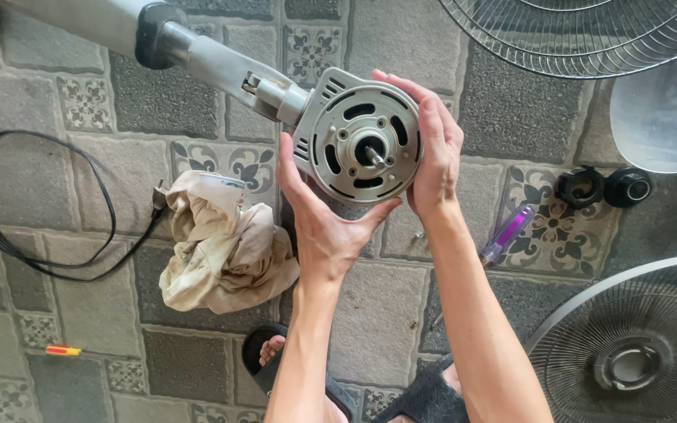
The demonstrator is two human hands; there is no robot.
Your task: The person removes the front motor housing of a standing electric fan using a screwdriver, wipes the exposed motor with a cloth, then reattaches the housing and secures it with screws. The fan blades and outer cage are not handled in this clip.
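The grey fan motor housing (362,145), on its stand pole (197,55) lying across the tiled floor (33,196), is being cradled mid-scene: left hand (324,227) and right hand (432,153) fingers are clamping its rim, steadying the shaft face upward. A crumpled rag (221,247) is lying left, a purple-handled screwdriver (507,233) right.

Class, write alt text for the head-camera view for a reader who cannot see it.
Two bare hands, left hand and right hand, cup a grey fan motor housing on its stand pole above a tiled floor. Nearby lie a crumpled rag, a purple-handled screwdriver and wire fan guards.
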